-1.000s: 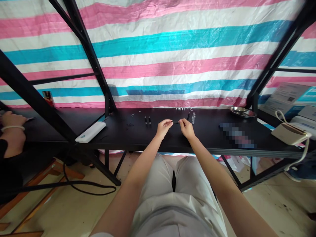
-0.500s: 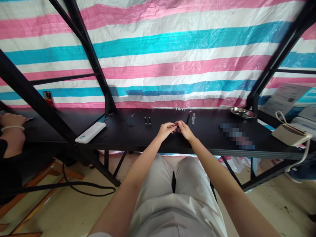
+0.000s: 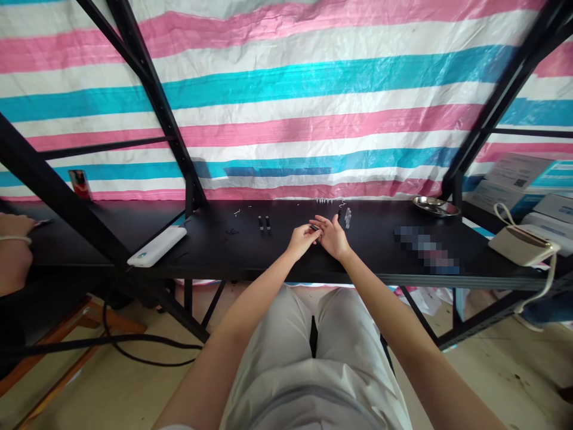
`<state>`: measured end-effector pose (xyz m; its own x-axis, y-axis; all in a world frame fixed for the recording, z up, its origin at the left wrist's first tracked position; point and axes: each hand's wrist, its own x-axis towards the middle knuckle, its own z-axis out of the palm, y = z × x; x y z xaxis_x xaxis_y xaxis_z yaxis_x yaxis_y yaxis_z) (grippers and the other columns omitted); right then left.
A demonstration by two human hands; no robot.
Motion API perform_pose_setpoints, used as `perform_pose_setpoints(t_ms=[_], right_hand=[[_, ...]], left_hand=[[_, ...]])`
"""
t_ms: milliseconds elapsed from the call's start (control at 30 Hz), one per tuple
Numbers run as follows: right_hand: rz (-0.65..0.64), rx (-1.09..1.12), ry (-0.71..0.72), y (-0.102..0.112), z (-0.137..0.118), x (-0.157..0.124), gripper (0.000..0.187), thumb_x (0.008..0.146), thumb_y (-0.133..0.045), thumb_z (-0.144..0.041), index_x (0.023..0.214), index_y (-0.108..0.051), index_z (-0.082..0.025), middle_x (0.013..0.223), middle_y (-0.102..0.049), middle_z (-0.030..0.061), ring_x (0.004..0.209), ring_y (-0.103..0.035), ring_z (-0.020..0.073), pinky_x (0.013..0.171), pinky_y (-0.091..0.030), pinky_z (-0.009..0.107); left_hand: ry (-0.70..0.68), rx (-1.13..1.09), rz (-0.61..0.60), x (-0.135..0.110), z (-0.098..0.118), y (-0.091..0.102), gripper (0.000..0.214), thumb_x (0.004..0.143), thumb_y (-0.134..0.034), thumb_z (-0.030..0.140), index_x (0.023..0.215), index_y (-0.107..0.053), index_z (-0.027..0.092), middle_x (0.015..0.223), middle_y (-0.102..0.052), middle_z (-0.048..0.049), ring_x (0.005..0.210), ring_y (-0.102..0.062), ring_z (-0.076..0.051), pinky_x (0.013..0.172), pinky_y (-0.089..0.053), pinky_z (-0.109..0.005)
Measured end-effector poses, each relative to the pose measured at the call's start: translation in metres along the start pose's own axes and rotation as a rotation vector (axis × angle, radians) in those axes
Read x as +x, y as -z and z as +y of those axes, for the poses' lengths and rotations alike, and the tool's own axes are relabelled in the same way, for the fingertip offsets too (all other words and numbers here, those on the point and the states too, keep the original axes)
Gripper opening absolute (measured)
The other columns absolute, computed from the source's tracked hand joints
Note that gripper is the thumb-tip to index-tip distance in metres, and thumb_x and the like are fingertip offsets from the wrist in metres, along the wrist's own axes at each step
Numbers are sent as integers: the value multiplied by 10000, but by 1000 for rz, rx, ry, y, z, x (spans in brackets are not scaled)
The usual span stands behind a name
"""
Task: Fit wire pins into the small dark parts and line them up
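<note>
Over the black table point(image 3: 215, 257), my left hand point(image 3: 299, 240) pinches a small dark piece point(image 3: 314, 227), too small to name. My right hand point(image 3: 333, 237) is right beside it, palm turned up and fingers spread, its fingertips close to the piece. To the left lie two short black tubes with pale ends point(image 3: 264, 223). Behind my right hand is a cluster of clear little parts point(image 3: 348, 218), with small black parts point(image 3: 339, 214) partly hidden next to them. A row of tiny whitish pieces point(image 3: 324, 201) lines the table's back edge.
A white oblong device point(image 3: 157, 246) lies on the left. On the right are a round metal dish point(image 3: 436, 206), a blurred-out item point(image 3: 425, 249) and a cream pouch point(image 3: 523, 243). Black frame posts point(image 3: 156, 113) rise at both sides. Another person's hand point(image 3: 15, 226) is far left.
My right hand has let go of the small dark piece, opening and turning palm up. My left hand keeps its pinch. The view has shifted slightly.
</note>
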<state>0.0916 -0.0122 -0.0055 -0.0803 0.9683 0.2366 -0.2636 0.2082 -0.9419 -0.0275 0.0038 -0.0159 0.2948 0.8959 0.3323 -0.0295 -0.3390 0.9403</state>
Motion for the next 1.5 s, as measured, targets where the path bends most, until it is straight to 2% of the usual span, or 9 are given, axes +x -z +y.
perform_pose_setpoints(t_ms=[133,233,333,400,500,633,1233,1333,1500], right_hand=[[12,-55,-5,2,-2,-1,769,792,-60,-730,1116,-527,-213,1052,-607,122,942,-581,232,708,-472,363],[52,-74,5,3,-1,0,724,809,-83,-714,1099,-532,-225,1052,-615,106,969,-575,221,739,-468,358],[102,-48,14,6,1,1,663,820,-133,-699,1070,-530,-231,1074,-614,93,974,-575,216,735,-471,355],[100,-15,5,7,2,2,627,820,-179,-693,1047,-529,-225,1077,-617,92,957,-583,214,723,-474,348],[72,-17,-15,9,3,2,604,808,-233,-694,1018,-535,-215,1068,-624,93,930,-595,211,698,-477,332],[79,-35,-20,9,3,1,587,792,-283,-693,989,-542,-205,1047,-633,95,896,-603,206,668,-473,315],[152,-152,65,9,1,0,541,779,-321,-643,865,-592,-183,908,-651,90,671,-560,151,540,-387,272],[312,-220,211,17,7,4,528,789,-304,-633,813,-584,-186,767,-630,69,586,-519,139,510,-355,272],[810,-270,487,47,18,11,408,807,-321,-567,815,-508,-205,702,-525,21,566,-473,128,499,-343,263]], left_hand=[[-12,160,-13,2,-1,2,229,715,-641,346,739,-611,120,653,-623,-28,515,-544,-97,540,-433,-234],[-20,415,117,7,4,14,214,750,-603,347,702,-613,138,628,-616,-34,552,-568,-128,574,-432,-247],[148,817,292,12,12,34,173,755,-603,310,691,-621,150,716,-646,-89,725,-620,-205,661,-444,-291],[264,998,325,14,16,49,164,771,-584,305,751,-636,150,829,-656,-132,809,-630,-257,682,-449,-325],[339,1157,336,15,19,64,195,811,-533,292,867,-643,141,930,-646,-169,874,-628,-293,703,-455,-351],[370,1219,345,13,15,72,233,834,-508,305,913,-646,135,944,-644,-179,891,-627,-300,703,-458,-351],[389,1225,412,13,6,80,233,821,-541,339,874,-678,159,905,-660,-165,867,-633,-291,704,-453,-351],[396,1229,409,13,6,79,228,820,-543,333,883,-679,161,919,-657,-165,868,-632,-288,709,-454,-351],[397,1209,403,10,9,78,236,811,-555,345,894,-654,147,919,-648,-173,878,-627,-306,703,-445,-356]])
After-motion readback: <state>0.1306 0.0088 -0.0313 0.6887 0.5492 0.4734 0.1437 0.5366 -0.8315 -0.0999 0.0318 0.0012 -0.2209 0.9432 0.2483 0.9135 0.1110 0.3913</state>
